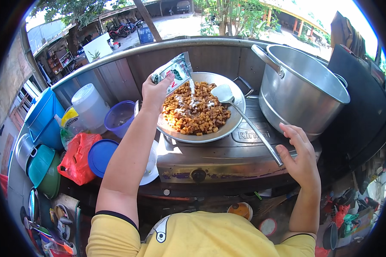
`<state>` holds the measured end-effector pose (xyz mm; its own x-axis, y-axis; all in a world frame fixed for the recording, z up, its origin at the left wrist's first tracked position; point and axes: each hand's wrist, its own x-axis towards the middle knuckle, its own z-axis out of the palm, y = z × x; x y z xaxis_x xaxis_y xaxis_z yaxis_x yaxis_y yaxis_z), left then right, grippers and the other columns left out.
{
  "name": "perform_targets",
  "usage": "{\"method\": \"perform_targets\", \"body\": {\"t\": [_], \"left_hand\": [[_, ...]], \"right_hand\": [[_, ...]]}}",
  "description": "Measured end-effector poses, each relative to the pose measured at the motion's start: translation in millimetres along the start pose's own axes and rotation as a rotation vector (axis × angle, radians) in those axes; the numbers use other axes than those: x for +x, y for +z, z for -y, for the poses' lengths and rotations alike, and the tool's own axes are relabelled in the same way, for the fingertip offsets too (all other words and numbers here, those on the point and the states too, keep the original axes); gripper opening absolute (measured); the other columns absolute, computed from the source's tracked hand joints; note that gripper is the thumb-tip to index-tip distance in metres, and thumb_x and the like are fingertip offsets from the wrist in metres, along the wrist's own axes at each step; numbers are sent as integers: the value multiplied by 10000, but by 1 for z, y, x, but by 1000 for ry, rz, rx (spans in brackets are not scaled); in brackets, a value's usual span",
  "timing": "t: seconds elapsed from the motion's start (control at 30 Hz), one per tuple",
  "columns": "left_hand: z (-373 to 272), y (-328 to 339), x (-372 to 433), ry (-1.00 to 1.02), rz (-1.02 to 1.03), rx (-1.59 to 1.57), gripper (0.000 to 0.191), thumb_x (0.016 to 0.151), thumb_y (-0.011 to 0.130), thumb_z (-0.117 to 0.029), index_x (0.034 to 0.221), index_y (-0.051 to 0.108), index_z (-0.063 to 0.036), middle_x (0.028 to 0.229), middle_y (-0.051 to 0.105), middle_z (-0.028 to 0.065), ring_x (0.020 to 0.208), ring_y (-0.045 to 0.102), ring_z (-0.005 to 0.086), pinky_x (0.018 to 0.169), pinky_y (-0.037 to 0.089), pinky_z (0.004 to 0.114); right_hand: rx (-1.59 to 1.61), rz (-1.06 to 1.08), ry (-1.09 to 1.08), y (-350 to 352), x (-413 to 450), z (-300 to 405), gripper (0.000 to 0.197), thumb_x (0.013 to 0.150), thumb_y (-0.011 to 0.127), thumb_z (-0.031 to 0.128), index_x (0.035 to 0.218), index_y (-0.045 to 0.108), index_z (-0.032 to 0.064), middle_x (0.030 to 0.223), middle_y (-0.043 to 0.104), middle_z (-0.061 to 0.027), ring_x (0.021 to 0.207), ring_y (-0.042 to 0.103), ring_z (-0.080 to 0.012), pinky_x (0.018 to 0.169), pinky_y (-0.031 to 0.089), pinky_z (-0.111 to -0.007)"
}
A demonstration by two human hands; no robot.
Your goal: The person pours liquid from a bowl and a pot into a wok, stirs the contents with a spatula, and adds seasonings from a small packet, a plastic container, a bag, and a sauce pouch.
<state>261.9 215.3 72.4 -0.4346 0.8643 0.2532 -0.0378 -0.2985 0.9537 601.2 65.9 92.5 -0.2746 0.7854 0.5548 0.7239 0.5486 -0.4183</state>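
My left hand (156, 88) grips a small printed packet (177, 72), tilted over a wide metal wok (236, 96). White liquid (192, 86) streams from the packet's corner onto browned diced food (196, 119), where several white splashes lie. A metal spatula (251, 123) rests with its blade on the food and its handle across the wok's rim, reaching over the gas stove (212, 160). Near the end of that handle, my right hand (297, 154) is held with fingers apart and nothing in it.
A tall aluminium pot (292, 96) stands to the right on the stove. At left are a purple plastic tub (119, 119), a blue lid (103, 157), a red plastic bag (80, 159), a white-lidded container (89, 102) and a blue bucket (43, 115). A metal wall (141, 67) runs behind.
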Motion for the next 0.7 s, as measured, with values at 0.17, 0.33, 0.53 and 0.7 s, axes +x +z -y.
{"method": "perform_targets", "body": {"t": [0.17, 0.33, 0.53, 0.7], "left_hand": [[-4, -12, 6, 93, -30, 2, 342, 744, 722, -178, 1011, 575, -21, 882, 642, 76, 763, 638, 155, 619, 530, 278], [-2, -20, 4, 75, -79, 16, 247, 753, 702, -126, 956, 618, -14, 852, 645, 71, 721, 629, 126, 563, 520, 253], [7, -36, 5, 143, -28, 86, 274, 749, 705, -102, 972, 603, 18, 882, 649, 87, 745, 628, 130, 627, 528, 274], [-1, -30, -8, 44, -56, -88, 253, 740, 712, -91, 941, 624, 34, 861, 651, 98, 739, 625, 123, 627, 520, 250]], "right_hand": [[-1, -18, 10, -1, -1, -4, 377, 770, 609, 54, 1134, 525, 5, 1074, 548, -169, 953, 551, -310, 839, 430, -343], [45, -15, 5, 0, -2, -4, 377, 769, 610, 46, 1134, 528, 3, 1056, 548, -158, 892, 558, -268, 805, 442, -326], [64, -18, 5, 1, 0, 1, 376, 773, 611, 54, 1139, 531, 17, 1068, 548, -141, 891, 556, -245, 750, 444, -318], [69, -12, 17, 0, -2, 3, 379, 778, 612, 70, 1146, 533, 27, 1071, 551, -132, 894, 556, -236, 733, 441, -313]]}}
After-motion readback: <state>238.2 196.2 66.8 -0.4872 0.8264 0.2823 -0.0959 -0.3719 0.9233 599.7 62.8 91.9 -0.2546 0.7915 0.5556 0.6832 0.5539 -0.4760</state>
